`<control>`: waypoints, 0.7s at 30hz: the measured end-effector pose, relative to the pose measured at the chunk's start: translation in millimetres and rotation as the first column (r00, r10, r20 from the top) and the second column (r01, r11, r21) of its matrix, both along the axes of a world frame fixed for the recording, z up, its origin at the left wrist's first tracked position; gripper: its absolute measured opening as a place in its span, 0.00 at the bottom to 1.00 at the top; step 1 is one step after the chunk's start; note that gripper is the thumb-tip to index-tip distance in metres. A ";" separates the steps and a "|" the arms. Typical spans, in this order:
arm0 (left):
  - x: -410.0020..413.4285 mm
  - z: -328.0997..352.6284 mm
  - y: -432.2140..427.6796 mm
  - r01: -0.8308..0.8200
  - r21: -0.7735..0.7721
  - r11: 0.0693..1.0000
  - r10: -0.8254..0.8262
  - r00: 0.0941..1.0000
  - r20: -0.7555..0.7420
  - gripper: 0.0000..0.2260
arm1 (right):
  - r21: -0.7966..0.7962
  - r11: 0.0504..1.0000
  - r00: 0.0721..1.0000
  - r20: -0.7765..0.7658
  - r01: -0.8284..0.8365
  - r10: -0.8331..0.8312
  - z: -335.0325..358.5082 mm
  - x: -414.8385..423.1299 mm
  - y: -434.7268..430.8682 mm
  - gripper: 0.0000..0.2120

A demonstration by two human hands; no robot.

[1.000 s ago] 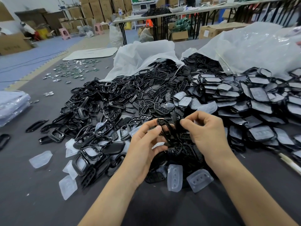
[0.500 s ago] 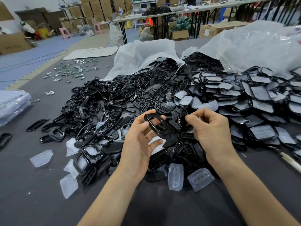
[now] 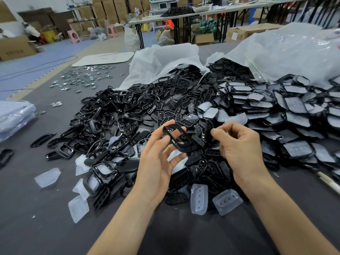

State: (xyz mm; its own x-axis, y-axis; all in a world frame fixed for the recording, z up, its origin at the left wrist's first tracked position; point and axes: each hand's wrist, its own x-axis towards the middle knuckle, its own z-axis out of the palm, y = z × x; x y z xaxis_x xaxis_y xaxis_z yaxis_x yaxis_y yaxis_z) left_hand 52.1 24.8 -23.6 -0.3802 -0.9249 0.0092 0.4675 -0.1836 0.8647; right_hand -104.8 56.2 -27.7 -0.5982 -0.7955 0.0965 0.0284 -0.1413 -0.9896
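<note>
A heap of black plastic shells (image 3: 128, 115) covered the grey table (image 3: 36, 227) towards twelve o'clock, spilling from white bags (image 3: 161, 59). Clear rubber pads (image 3: 227, 201) lay at six, small metal pieces (image 3: 86, 78) at ten, cardboard boxes (image 3: 16, 46) beyond. A stack of clear sheets (image 3: 12, 116) sat at nine.

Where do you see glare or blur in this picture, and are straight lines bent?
Head view: soft glare on the glossy black frame in the left hand and on the plastic bag; the far table tilts from wide-angle distortion; corners look slightly soft.
</note>
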 end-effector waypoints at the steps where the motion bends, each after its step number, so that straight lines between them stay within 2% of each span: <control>1: -0.4 -0.3 -0.3 -0.006 0.002 1.000 0.006 1.000 -0.019 0.13 | -0.001 1.000 1.000 0.000 -0.001 0.001 -0.1 0.0 0.0 0.13; 12: -3.1 -3.6 -2.7 -0.056 0.023 0.998 0.058 0.994 -0.096 0.09 | -0.006 1.000 1.000 -0.007 -0.009 0.009 -1.1 0.1 -0.3 0.13; 14: -3.1 -4.1 -2.2 -0.094 -0.005 0.996 0.094 0.996 -0.004 0.08 | -0.003 1.000 1.000 -0.016 -0.011 0.011 -1.2 0.1 -0.3 0.14; 16: -4.3 -6.2 -1.2 -0.146 -0.091 0.985 0.160 0.971 0.180 0.08 | -0.001 1.000 0.997 -0.070 -0.014 0.014 -0.5 0.5 0.6 0.13; 18: -6.6 -8.6 0.0 -0.159 -0.172 0.972 0.206 0.929 0.308 0.08 | -0.010 0.999 0.981 -0.190 -0.033 0.030 0.8 3.2 2.5 0.12; 21: -8.3 -9.2 2.2 -0.124 -0.200 0.972 0.193 0.906 0.376 0.09 | -0.013 0.994 0.925 -0.367 -0.112 0.100 1.5 12.7 6.1 0.10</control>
